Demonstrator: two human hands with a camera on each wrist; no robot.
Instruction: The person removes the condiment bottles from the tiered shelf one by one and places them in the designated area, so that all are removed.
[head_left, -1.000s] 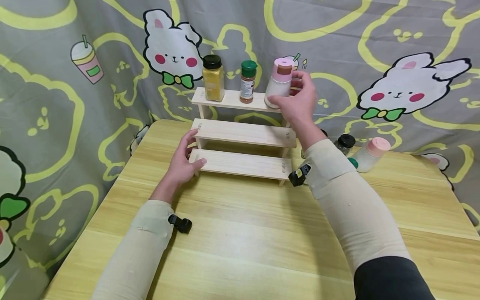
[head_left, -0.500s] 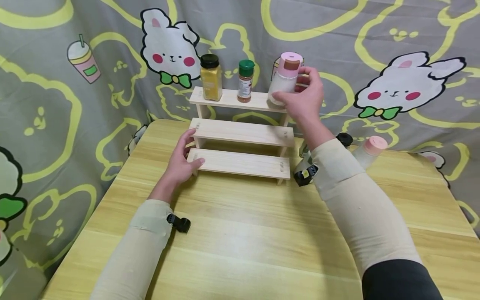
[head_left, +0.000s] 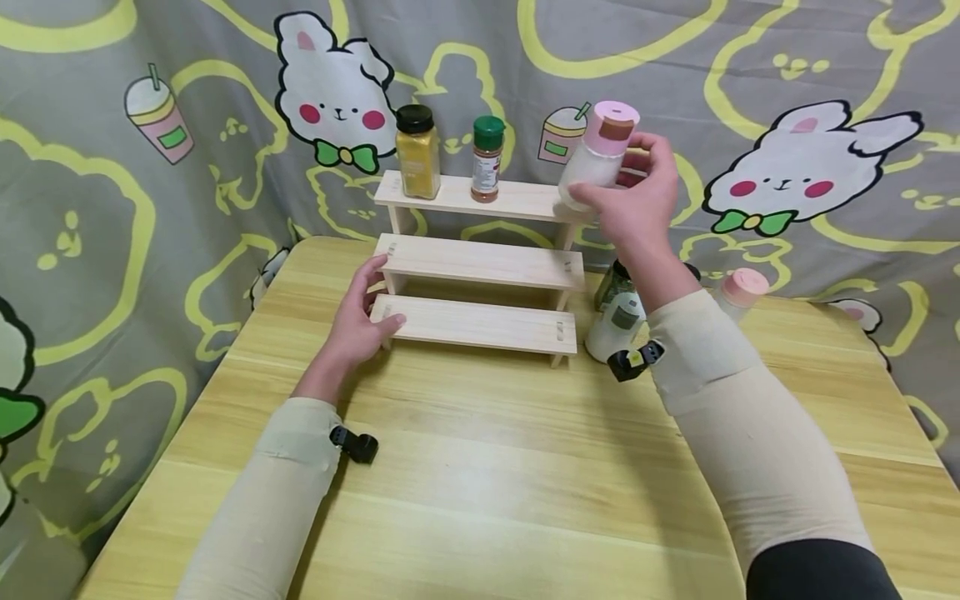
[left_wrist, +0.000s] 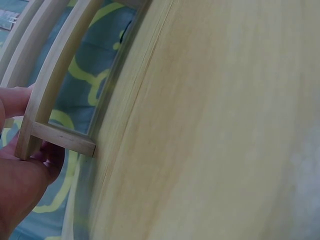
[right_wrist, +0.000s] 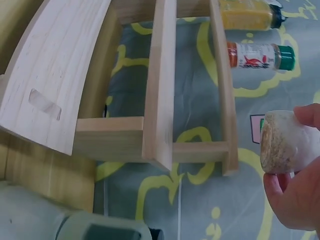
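Note:
My right hand point(head_left: 637, 196) holds a seasoning bottle point(head_left: 596, 158) with a pink cap and white contents. In the right wrist view the bottle's base point(right_wrist: 272, 145) is apart from the top shelf. My left hand point(head_left: 358, 321) grips the left end of the three-step wooden rack point(head_left: 480, 262), thumb on the lowest step; the left wrist view shows the fingers around its end. On the top step stand a yellow spice jar point(head_left: 417, 158) with a black lid and a small green-capped spice bottle point(head_left: 487, 162), both upright.
Right of the rack, partly behind my right forearm, stand a white bottle with a grey cap point(head_left: 618, 325), a dark green jar point(head_left: 613, 283) and another pink-capped bottle point(head_left: 744, 287). A patterned curtain point(head_left: 450, 75) hangs behind the wooden table point(head_left: 480, 467).
My right hand has moved right and slightly up with the pink-capped bottle, away from its place on the top step's right end. My left hand keeps its grip on the rack.

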